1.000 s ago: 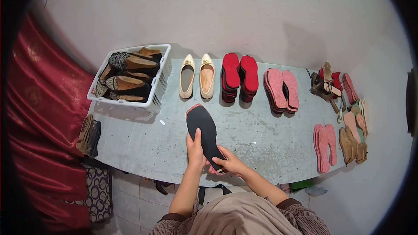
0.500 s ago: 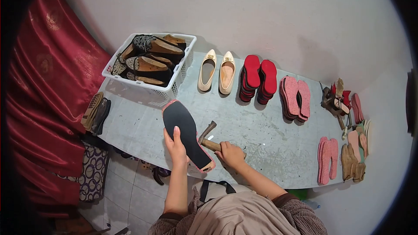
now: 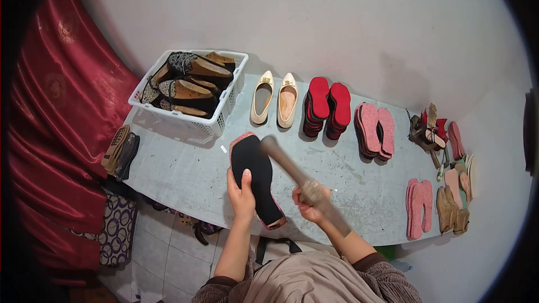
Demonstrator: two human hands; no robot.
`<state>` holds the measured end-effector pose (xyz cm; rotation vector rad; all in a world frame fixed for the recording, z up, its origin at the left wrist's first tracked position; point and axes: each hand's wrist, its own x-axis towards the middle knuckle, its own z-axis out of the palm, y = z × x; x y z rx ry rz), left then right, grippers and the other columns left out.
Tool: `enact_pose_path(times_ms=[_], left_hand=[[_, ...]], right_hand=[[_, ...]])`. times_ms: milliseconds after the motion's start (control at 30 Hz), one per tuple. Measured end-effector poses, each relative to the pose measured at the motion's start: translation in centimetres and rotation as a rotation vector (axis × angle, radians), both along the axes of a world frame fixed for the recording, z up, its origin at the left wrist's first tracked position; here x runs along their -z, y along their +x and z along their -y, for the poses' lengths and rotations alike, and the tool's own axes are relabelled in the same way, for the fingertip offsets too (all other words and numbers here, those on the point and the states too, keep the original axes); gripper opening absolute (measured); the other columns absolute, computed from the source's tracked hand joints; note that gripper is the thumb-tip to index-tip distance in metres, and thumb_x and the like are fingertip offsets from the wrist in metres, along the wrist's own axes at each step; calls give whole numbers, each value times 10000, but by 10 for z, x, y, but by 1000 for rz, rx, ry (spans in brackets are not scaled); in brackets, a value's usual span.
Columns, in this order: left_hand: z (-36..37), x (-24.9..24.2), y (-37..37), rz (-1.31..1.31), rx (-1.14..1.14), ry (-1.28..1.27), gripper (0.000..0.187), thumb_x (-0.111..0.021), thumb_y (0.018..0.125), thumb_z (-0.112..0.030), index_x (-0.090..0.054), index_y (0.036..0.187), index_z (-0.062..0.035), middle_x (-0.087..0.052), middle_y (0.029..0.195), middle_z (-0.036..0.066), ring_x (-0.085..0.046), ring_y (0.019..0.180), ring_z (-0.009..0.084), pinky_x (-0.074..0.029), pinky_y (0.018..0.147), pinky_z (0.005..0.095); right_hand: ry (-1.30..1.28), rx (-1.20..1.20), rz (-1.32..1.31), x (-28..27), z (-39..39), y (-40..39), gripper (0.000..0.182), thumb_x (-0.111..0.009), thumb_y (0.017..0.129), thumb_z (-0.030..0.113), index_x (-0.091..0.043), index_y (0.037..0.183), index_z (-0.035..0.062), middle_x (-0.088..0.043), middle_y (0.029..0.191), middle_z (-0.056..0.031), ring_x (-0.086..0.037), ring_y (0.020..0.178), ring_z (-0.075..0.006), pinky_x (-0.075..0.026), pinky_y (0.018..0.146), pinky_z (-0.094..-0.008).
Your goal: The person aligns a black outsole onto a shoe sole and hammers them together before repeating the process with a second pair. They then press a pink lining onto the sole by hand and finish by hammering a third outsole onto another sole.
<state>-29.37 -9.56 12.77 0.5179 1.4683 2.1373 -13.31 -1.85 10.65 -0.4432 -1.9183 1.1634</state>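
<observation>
Head view: nearest the person, over the middle of the desk's (image 3: 196, 174) near edge, the left hand (image 3: 241, 199) is gripping the black-faced sole (image 3: 256, 163), its thumb pressing flat on the black side and its fingers curling around the left side; what the fingertips are doing underneath is hidden. The right hand (image 3: 311, 205) is closing around a hammer-like tool (image 3: 287, 164), which is blurring with motion.

The sole is running lengthwise between the desk's near and far edges, its narrow end pointing at the near edge and its broad, pink-rimmed end leaning left toward the far edge. It is lying just to the right of the left hand's palm and extending ahead of it; the left hand, being the one in contact, is nearer. From the right hand, the sole is lying to the left, apart, with its broad end ahead and leftward. The tool is slanting the same way but more steeply sideways, its far end reaching beside the sole's upper right side; whether they are touching cannot be told.

Farther right, pink insoles (image 3: 415, 207) are lying by the desk's near right corner. Along the far edge, a white basket (image 3: 177, 119) of shoes is sitting at the left corner, and cream shoes (image 3: 286, 122), red-topped soles (image 3: 319, 95) and a pink stack (image 3: 368, 126) are following rightward.
</observation>
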Motion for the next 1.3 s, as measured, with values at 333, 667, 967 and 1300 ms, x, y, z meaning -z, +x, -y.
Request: enact_pose_path(times_ms=[333, 667, 967, 1300], left_hand=[[-4, -15, 8, 34, 68, -18, 261, -519, 915, -147, -480, 1117, 13, -558, 1036, 81, -515, 929, 116, -425, 789, 228], [-3, -15, 7, 63, 109, 20, 309, -536, 900, -129, -460, 1156, 26, -551, 1065, 81, -516, 939, 121, -413, 851, 251], [-5, -14, 10, 50, 113, 3, 299, -539, 898, -130, -474, 1133, 42, -557, 1045, 78, -512, 946, 124, -403, 848, 246], [-10, -13, 18, -56, 92, -31, 176, -509, 909, -57, -496, 1068, 17, -564, 984, 52, -515, 905, 95, -411, 819, 221]], right_hand=[[6, 59, 154, -51, 19, -10, 244, -686, 738, 156, -551, 914, 55, -606, 665, -108, -629, 582, -255, -476, 544, -303], [23, 159, 203, -59, 9, -15, 223, -682, 708, 98, -559, 886, 48, -569, 607, -107, -606, 522, -225, -457, 512, -289], [-15, 206, 241, -63, 6, -9, 182, -652, 688, 72, -548, 831, 29, -563, 593, -135, -613, 537, -287, -456, 503, -316], [23, 119, 182, -73, 11, -5, 152, -620, 700, 45, -584, 847, 37, -540, 570, -117, -570, 509, -305, -445, 492, -297]])
